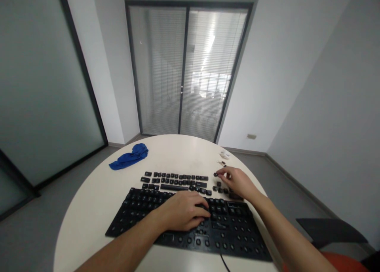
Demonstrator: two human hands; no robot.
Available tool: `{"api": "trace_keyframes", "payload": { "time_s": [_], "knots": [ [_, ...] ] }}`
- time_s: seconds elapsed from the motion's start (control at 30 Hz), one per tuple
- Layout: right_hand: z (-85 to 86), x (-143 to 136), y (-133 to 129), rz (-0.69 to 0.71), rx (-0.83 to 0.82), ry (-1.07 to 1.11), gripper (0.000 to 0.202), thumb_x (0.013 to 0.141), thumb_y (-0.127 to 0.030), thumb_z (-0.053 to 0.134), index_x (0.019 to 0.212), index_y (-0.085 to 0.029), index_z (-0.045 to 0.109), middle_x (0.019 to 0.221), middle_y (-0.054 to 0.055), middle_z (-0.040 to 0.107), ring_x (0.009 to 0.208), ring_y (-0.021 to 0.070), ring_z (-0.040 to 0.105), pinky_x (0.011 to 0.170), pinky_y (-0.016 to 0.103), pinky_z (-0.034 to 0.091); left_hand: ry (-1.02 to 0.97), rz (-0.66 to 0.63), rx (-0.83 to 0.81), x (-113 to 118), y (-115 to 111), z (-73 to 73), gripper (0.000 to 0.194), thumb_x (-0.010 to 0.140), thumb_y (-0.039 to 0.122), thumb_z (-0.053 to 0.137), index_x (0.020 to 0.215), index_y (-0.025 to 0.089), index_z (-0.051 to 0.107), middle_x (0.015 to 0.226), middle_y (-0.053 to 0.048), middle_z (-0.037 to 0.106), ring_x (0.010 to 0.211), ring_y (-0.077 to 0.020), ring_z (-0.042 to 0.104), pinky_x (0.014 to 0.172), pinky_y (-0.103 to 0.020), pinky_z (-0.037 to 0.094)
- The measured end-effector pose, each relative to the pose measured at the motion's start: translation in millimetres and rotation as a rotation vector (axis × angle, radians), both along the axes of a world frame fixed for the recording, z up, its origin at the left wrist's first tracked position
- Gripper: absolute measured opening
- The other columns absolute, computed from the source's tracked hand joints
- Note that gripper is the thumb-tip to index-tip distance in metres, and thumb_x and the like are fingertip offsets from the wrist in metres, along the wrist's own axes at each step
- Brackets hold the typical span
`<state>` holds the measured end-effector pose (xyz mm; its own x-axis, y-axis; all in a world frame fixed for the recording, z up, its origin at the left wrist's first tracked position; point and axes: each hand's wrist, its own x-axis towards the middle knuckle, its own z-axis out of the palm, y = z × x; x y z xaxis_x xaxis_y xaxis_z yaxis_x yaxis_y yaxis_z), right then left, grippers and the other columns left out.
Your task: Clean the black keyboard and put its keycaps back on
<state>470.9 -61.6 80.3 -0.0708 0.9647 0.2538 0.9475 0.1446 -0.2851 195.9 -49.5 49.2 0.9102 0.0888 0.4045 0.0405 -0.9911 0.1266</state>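
A black keyboard (136, 208) lies on the round table, many of its lower and right-hand key positions bare of caps. My left hand (185, 210) rests over its middle, fingers bent and a little apart, the fingertips touching the board; no object shows in them. Beyond the keyboard's right part, my right hand (236, 180) pinches a small black keycap (216, 174) at the tabletop. Loose keycaps stand in rows behind the board, among them a long space bar (174, 187). A smaller group of keycaps (219, 184) sits just below my right fingers.
A crumpled blue cloth (130, 157) lies at the table's (80, 220) far left. Small white pieces (225, 155) and a thin tool-like item (221, 163) are at the far right. The keyboard's cable (225, 263) runs off the near edge. A dark chair part (331, 230) stands at right.
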Motion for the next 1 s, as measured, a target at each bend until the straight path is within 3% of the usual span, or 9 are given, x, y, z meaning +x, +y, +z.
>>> {"api": "trace_keyframes", "payload": {
  "time_s": [0.17,0.33,0.53,0.77,1.0],
  "knots": [
    [-12.6,19,34,0.002,-0.044,-0.093,0.029,0.087,-0.023,0.061,0.113,-0.015,0.072,0.115,0.012,0.073,0.11,0.0262,0.063,0.097,0.036,0.045,-0.006,-0.01,0.014,1,1,0.5,0.019,0.092,0.022,0.058,0.107,0.022,0.07,0.114,-0.004,0.068,0.099,-0.0204,0.063,0.087,-0.036,0.052],
    [-23.9,18,51,0.015,-0.114,-0.133,0.029,0.076,-0.018,0.07,0.103,-0.021,0.078,0.105,0.008,0.077,0.107,0.0275,0.064,0.094,0.034,0.046,-0.006,-0.015,0.022,1,1,0.3,0.02,0.091,0.022,0.059,0.108,0.021,0.07,0.113,-0.004,0.069,0.099,-0.0199,0.063,0.085,-0.035,0.053],
    [-25.5,11,55,0.02,-0.099,-0.139,0.028,0.081,-0.02,0.065,0.106,-0.023,0.078,0.101,0.008,0.078,0.107,0.0291,0.063,0.093,0.035,0.046,-0.023,-0.023,0.018,1,2,-1.3,0.019,0.092,0.022,0.059,0.108,0.021,0.07,0.113,-0.003,0.069,0.099,-0.0198,0.063,0.086,-0.034,0.052],
    [-5.1,-3,24,0.072,-0.021,-0.065,0.027,0.09,-0.031,0.059,0.11,-0.022,0.074,0.111,0.008,0.074,0.106,0.0261,0.065,0.096,0.036,0.046,-0.022,-0.028,0.012,0,2,0.3,0.019,0.093,0.022,0.058,0.108,0.022,0.069,0.114,-0.002,0.068,0.1,-0.0195,0.063,0.087,-0.034,0.052],
    [14.1,-25,-39,0.315,-0.061,0.101,0.02,0.088,-0.029,0.064,0.104,-0.024,0.075,0.104,0.006,0.074,0.099,0.0233,0.065,0.093,0.036,0.046,-0.031,-0.018,-0.016,0,1,-4.0,0.02,0.092,0.021,0.059,0.109,0.022,0.07,0.115,-0.003,0.068,0.101,-0.0193,0.063,0.091,-0.034,0.051]
  ]
}}
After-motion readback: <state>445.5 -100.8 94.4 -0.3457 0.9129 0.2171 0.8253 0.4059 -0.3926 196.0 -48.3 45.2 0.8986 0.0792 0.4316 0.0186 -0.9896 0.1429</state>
